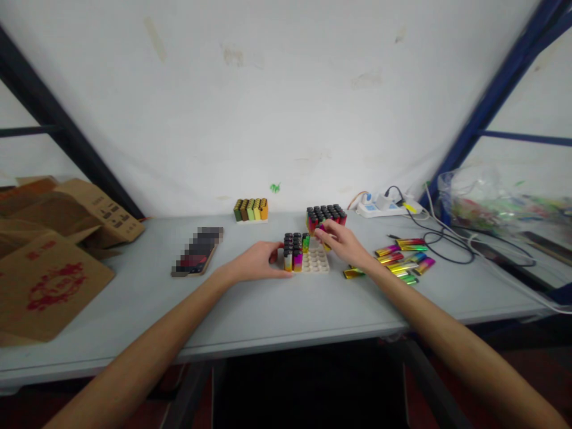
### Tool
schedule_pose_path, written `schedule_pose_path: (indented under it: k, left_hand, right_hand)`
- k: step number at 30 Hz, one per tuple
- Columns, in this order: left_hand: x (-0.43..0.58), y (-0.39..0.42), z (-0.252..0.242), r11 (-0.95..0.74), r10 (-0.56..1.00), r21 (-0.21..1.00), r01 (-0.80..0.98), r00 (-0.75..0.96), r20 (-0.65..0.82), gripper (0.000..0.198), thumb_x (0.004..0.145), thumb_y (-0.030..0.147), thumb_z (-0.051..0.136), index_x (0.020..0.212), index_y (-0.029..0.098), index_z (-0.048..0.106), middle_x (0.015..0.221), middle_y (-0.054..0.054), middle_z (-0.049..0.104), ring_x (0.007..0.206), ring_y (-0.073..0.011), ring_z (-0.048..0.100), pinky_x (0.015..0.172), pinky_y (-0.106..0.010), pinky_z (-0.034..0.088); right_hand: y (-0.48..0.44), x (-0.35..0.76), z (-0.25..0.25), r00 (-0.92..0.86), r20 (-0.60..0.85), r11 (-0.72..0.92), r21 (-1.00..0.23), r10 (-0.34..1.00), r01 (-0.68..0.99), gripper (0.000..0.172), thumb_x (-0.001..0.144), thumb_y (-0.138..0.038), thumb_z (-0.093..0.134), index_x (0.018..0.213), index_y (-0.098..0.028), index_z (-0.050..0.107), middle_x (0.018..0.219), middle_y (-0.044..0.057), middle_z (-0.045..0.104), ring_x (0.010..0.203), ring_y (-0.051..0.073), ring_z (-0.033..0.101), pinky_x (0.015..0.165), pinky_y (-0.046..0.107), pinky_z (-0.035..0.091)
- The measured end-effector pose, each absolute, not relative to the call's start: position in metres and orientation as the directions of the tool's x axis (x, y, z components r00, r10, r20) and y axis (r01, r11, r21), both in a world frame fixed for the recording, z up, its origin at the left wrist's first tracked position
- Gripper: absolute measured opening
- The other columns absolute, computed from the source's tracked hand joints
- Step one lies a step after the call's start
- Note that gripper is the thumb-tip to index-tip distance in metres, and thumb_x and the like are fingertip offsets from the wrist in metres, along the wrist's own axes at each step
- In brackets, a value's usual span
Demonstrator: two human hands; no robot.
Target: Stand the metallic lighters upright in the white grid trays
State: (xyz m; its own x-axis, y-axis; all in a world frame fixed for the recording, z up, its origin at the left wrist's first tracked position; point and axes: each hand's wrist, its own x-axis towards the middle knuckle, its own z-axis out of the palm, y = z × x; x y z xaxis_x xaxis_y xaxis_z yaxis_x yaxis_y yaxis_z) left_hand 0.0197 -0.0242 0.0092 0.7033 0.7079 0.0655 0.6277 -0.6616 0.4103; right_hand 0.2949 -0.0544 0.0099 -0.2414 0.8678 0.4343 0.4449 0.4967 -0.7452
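In front of me a white tray (318,265) with round holes stands on the table. Upright lighters (293,250) with black tops fill its left columns, and a green lighter (305,242) stands beside them at the back. My left hand (261,261) is curled round the tray's left side, thumb towards the front, steadying it. Above the back right of the tray, my right hand (336,237) pinches a purple and yellow lighter (328,245), partly hidden by the fingers. Shiny loose lighters (402,262) in several colours lie scattered to the right of the tray.
Behind stand a full block of yellow and green lighters (251,210) and a block of red ones (326,215). A phone (196,253) and cardboard boxes (58,280) are on the left. A power strip (384,205), black cable (451,260) and plastic bag (478,190) are on the right.
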Motion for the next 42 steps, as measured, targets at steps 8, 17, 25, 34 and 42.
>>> schedule_pose_path:
  k: [8,17,25,34,42]
  left_hand:
    - [0.019,-0.023,0.007,-0.660,0.708,0.418,0.625,0.703,0.067,0.062,0.072,0.073,0.071,0.099,0.017,0.065,0.080,-0.002,0.066,0.069,-0.0201,0.059,0.063,-0.028,0.038]
    - [0.020,-0.026,0.011,-0.663,0.701,0.429,0.613,0.709,0.069,0.063,0.072,0.071,0.072,0.105,0.017,0.067,0.080,-0.002,0.065,0.070,-0.0202,0.058,0.062,-0.028,0.037]
    - [0.020,-0.024,0.009,-0.655,0.711,0.435,0.618,0.699,0.079,0.063,0.070,0.072,0.073,0.102,0.017,0.067,0.078,-0.001,0.064,0.069,-0.0200,0.057,0.061,-0.028,0.037]
    - [0.019,-0.023,0.008,-0.660,0.710,0.415,0.626,0.700,0.072,0.063,0.071,0.074,0.071,0.098,0.017,0.065,0.080,-0.002,0.065,0.069,-0.0205,0.059,0.063,-0.028,0.039]
    - [0.019,-0.023,0.008,-0.664,0.704,0.427,0.614,0.706,0.079,0.064,0.070,0.075,0.071,0.098,0.018,0.066,0.080,-0.002,0.065,0.071,-0.0212,0.059,0.062,-0.028,0.039]
  right_hand:
    - [-0.057,0.294,0.012,-0.312,0.449,0.534,-0.550,0.837,0.642,0.039,0.100,-0.055,0.053,0.087,-0.020,0.065,0.070,0.001,0.065,0.060,0.016,0.055,0.060,0.028,0.037]
    - [-0.054,0.290,0.005,-0.386,0.453,0.581,-0.455,0.803,0.675,0.037,0.101,-0.053,0.054,0.093,-0.020,0.067,0.079,0.005,0.070,0.068,0.019,0.060,0.064,0.028,0.038]
    - [-0.052,0.286,0.003,-0.506,0.355,0.618,-0.416,0.786,0.668,0.039,0.098,-0.052,0.060,0.081,-0.018,0.067,0.075,0.005,0.066,0.064,0.017,0.054,0.063,0.028,0.037]
    - [-0.044,0.377,0.039,-0.368,0.256,0.447,-0.479,0.894,0.755,0.034,0.093,-0.050,0.060,0.094,-0.020,0.077,0.091,0.009,0.077,0.079,0.023,0.067,0.075,0.035,0.050]
    - [-0.044,0.474,0.034,-0.175,-0.240,0.059,-0.424,0.955,0.904,0.044,0.064,-0.050,0.081,0.099,-0.024,0.082,0.095,0.008,0.080,0.082,0.027,0.073,0.071,0.034,0.056]
